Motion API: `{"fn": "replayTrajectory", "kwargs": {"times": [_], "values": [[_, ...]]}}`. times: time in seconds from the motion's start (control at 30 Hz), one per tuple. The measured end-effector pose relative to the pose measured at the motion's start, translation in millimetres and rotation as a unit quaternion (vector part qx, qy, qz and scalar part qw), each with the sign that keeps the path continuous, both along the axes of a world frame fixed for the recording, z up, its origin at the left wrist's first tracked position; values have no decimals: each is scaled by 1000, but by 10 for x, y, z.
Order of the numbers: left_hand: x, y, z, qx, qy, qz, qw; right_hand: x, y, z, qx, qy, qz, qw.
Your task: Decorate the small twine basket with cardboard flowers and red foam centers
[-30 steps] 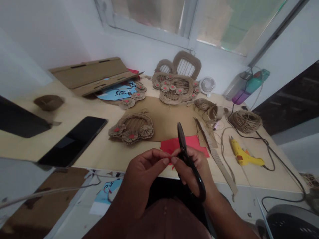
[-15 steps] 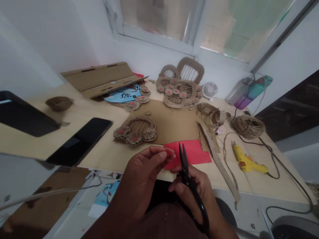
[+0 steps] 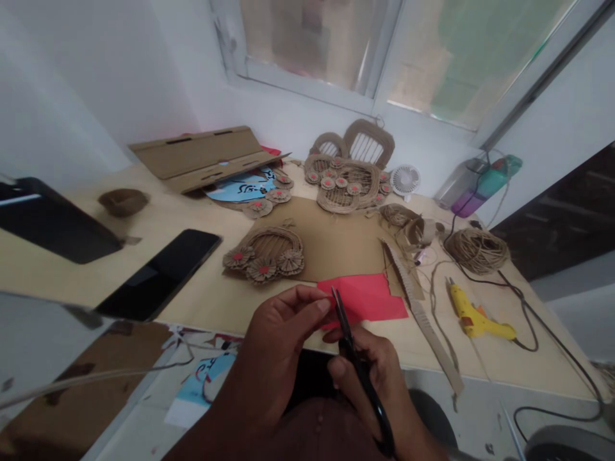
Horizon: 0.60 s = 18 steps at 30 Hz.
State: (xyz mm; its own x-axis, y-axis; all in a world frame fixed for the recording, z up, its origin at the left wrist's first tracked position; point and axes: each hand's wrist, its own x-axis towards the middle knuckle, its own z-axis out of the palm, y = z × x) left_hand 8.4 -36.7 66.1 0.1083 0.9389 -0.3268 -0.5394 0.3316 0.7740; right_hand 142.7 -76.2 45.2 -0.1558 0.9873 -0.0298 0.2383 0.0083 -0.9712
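Observation:
My left hand (image 3: pixel 288 326) is closed in a pinch, thumb against fingers, on a small red paper piece mostly hidden by the fingertips. Black-handled scissors (image 3: pixel 350 342) are gripped in my right hand (image 3: pixel 379 365), their blades pointing up and left beside my left fingertips. The blades look nearly together. Behind them a larger sheet of red paper (image 3: pixel 369 298) lies on the table's front part, partly over a brown cardboard sheet (image 3: pixel 336 240). Up and left of my hands sits a twine-wrapped frame (image 3: pixel 276 243) with pleated paper flowers, some with red centres.
A yellow glue gun (image 3: pixel 480 314), a twine ball (image 3: pixel 476 248) and a corrugated strip (image 3: pixel 425 314) lie at right. Left are a phone (image 3: pixel 161 272) and a dark upright device (image 3: pixel 57 221). More twine frames (image 3: pixel 348 182), a small fan (image 3: pixel 405 181) and folded cardboard (image 3: pixel 202 153) stand behind.
The scissors have moved left, bringing their blades to my left fingertips, and the blades have drawn closer together. The red piece in my left hand is now less visible. The camera has shifted slightly.

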Motion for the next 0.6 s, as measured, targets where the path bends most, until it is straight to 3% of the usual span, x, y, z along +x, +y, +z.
{"fn": "replayTrajectory", "kwargs": {"times": [0.3, 0.6], "values": [[-17, 13, 11, 10, 31, -11, 999, -19, 19, -70, -16, 41, -17, 999], [-35, 47, 13, 5, 35, -19, 999, 16, 28, -43, -32, 48, 8, 998]]}}
